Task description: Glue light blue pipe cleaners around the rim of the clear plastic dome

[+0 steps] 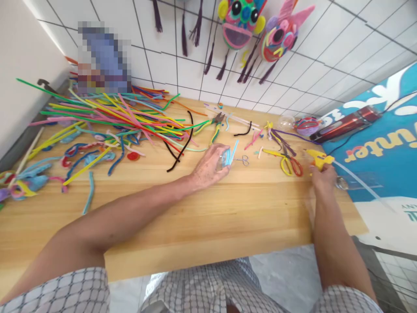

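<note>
My left hand (208,169) is closed around a small clear plastic piece with light-blue pipe cleaner (228,157) on it; the fingers partly hide it. Small scissors (243,160) lie just right of that hand, and green-and-yellow pliers (216,126) lie beyond it. At the right end of the table, my right hand (323,177) grips a yellow hot glue gun (319,159). A whitish glue stick (355,180) sticks out of its back. Left of the glue gun are scissors with yellow and red handles (291,165).
A big pile of coloured pipe cleaners (130,115) covers the table's (228,217) back left. A dark red flask (347,124) lies at the back right, near a clear plastic ball (286,122). Decorated masks (241,21) with tassels hang on the tiled wall.
</note>
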A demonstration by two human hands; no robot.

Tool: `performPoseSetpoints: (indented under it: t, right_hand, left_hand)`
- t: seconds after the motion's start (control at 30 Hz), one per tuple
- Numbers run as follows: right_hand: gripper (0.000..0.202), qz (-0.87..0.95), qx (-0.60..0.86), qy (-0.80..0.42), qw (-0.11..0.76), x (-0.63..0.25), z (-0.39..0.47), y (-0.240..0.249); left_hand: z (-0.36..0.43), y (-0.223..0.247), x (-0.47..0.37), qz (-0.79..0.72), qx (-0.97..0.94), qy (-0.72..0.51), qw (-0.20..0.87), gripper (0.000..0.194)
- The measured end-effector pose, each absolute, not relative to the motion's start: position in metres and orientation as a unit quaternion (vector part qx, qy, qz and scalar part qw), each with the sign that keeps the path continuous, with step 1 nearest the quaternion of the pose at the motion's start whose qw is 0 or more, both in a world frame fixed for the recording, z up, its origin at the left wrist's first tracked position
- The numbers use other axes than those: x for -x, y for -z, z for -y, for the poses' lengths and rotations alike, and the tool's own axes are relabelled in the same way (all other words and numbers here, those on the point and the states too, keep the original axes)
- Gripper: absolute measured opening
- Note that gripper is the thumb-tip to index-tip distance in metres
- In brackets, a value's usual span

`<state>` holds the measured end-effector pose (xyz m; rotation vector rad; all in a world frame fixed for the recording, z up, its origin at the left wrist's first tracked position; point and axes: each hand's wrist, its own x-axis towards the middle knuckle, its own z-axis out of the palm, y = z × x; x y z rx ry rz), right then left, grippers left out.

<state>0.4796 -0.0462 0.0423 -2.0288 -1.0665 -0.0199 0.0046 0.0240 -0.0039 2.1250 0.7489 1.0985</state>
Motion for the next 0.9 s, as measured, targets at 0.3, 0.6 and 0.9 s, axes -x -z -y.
performPoseSetpoints:
  t: [0.3, 0.6, 0.9]
  right_hand:
    - [0.04, 0.378, 0.8, 0.048, 0.463, -0.445, 0.007, -0.055]
    - [0.044, 0.521, 0.739, -0.106, 0.414, -0.271, 0.024, -0.064]
    - [0.029, 0.567, 0.73, -0.072, 0.375, -0.26, 0.036, -0.051]
  left_hand:
    - [-0.024, 0.003, -0.005, -0.285, -0.793, -0.431, 0.324, 0.056]
    - [-0.023, 0.001, -0.003, -0.284, -0.797, -0.425, 0.323, 0.048]
    - [-0.02, 0.002, -0.005, -0.283, -0.794, -0.42, 0.336, 0.05]
